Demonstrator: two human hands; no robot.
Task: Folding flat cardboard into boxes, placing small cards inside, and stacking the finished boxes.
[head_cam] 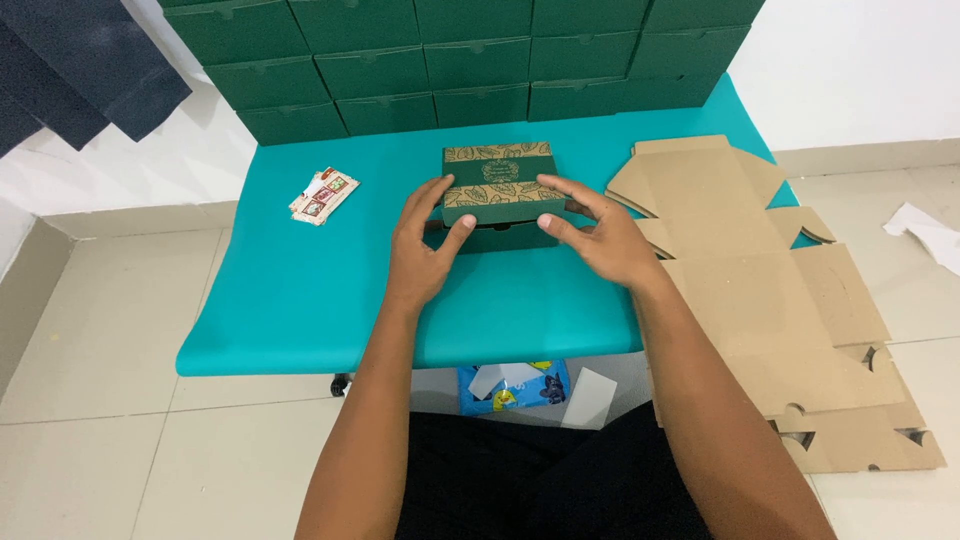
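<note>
A green box (497, 190) with a tan leaf-patterned lid is set mid-tabletop. Green boxes (470, 60) are stacked along the far edge. Small printed labels (323, 195) lie near the left edge.

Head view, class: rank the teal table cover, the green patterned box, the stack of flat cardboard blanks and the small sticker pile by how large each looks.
1. Teal table cover
2. Stack of flat cardboard blanks, though it lies nearer the camera, which may flatter it
3. Green patterned box, between both hands
4. Small sticker pile
</note>
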